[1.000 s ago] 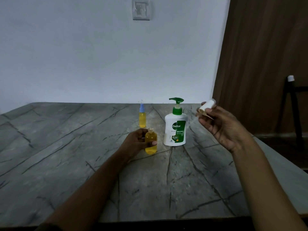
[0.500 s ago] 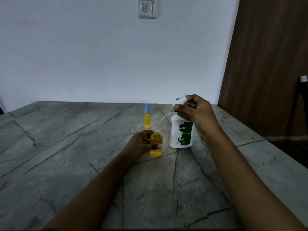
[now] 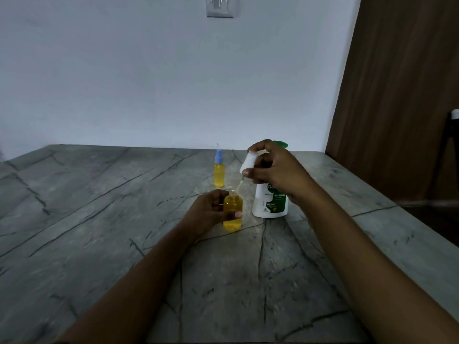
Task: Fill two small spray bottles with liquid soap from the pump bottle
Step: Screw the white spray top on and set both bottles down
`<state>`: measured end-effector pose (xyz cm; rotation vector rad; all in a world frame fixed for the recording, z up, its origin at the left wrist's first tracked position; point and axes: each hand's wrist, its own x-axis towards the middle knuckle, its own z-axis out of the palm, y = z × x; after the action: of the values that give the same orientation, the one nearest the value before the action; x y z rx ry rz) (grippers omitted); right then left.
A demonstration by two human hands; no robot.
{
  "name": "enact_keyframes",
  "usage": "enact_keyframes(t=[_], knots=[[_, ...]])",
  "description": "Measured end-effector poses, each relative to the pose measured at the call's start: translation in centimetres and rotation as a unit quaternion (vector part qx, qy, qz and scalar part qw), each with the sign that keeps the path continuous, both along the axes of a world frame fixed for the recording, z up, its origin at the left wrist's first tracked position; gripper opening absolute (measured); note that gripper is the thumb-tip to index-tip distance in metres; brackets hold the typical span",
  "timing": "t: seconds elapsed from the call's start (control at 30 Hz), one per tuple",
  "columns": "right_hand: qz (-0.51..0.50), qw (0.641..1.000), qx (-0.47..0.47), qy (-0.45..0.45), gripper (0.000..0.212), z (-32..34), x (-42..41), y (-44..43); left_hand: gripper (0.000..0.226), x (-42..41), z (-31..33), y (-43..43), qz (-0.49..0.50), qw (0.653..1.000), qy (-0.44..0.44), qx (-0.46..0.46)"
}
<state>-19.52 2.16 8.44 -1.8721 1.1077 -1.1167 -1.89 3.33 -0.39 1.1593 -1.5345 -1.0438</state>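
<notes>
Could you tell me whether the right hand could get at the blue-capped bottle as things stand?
Likely not yet: the path to the blue-capped bottle is free, but the right hand is pinching the white spray cap over the open bottle.

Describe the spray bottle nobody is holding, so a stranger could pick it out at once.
On the grey stone table, look toward the far edge, left of the white pump bottle. A slim yellow-filled spray bottle stands there upright, untouched. Unlike the rounder open bottle in the left hand, it wears a blue cap.
</notes>
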Motion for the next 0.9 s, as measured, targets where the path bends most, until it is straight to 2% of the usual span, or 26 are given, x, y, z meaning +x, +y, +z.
enact_keyframes(t=[0.17, 0.37, 0.53, 0.73, 0.83, 0.9], knots=[[0.085, 0.975, -0.001, 0.206, 0.037, 2.8, 0.4, -0.6, 0.041, 0.0, 0.0, 0.0, 0.003, 1.000, -0.005, -0.005], [0.126, 0.906, -0.056, 0.401, 0.026, 3.8, 2.4, -1.7, 0.047, 0.0, -0.2, 0.0, 0.008, 1.000, 0.015, -0.004], [0.140, 0.863, -0.086, 0.477, 0.027, 3.7, 3.3, -2.1, 0.036, -0.2, 0.1, 0.2, 0.007, 1.000, 0.005, -0.013], [0.148, 0.839, -0.102, 0.513, 0.025, 3.8, 3.9, -2.2, 0.038, -0.1, 0.0, 0.0, 0.011, 1.000, -0.001, -0.010], [0.137, 0.841, -0.093, 0.515, 0.021, 3.9, 4.0, -2.3, 0.041, -0.1, -0.1, -0.2, 0.015, 1.000, -0.006, -0.005], [0.136, 0.860, -0.051, 0.490, 0.024, 3.9, 4.1, -2.6, 0.044, 0.0, -0.2, -0.3, 0.018, 1.000, -0.010, -0.006]])
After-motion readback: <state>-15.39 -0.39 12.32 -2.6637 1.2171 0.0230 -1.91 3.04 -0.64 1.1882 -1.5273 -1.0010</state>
